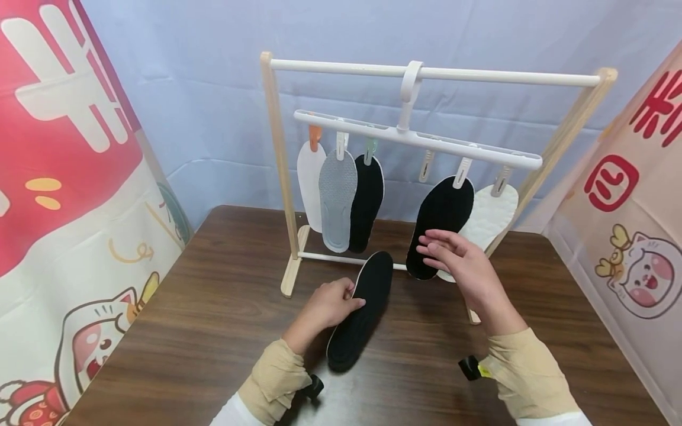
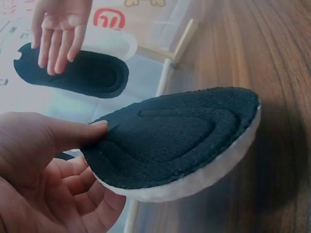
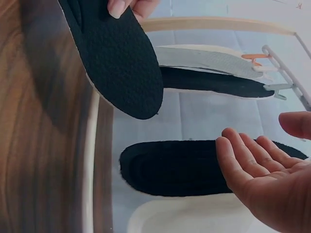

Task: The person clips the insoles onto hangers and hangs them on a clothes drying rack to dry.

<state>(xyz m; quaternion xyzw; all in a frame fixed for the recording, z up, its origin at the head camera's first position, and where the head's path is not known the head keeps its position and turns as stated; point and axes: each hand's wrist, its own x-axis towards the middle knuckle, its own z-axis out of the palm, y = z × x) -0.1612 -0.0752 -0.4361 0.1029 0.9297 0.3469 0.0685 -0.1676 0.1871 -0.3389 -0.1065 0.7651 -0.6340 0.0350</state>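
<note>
My left hand (image 1: 329, 305) pinches a black insole (image 1: 373, 290) at its edge, thumb on the dark face and fingers behind. That insole tilts above the table, and its pale underside edge (image 2: 189, 187) shows in the left wrist view. In front of a second black insole (image 1: 444, 204), hanging from a white clip (image 1: 462, 173), my right hand (image 1: 469, 272) is raised with relaxed fingers and holds nothing. Whether its fingertips touch that insole I cannot tell. A beige clip (image 1: 426, 165) just left of it hangs with nothing in its grip.
A white hanger bar (image 1: 346, 123) hooks onto a wooden-legged rack (image 1: 279, 148). On its left side hang white (image 1: 309, 177), grey (image 1: 337, 201) and black (image 1: 367, 201) insoles; a white fluffy insole (image 1: 492, 213) hangs far right. The brown table (image 1: 229, 331) lies beneath.
</note>
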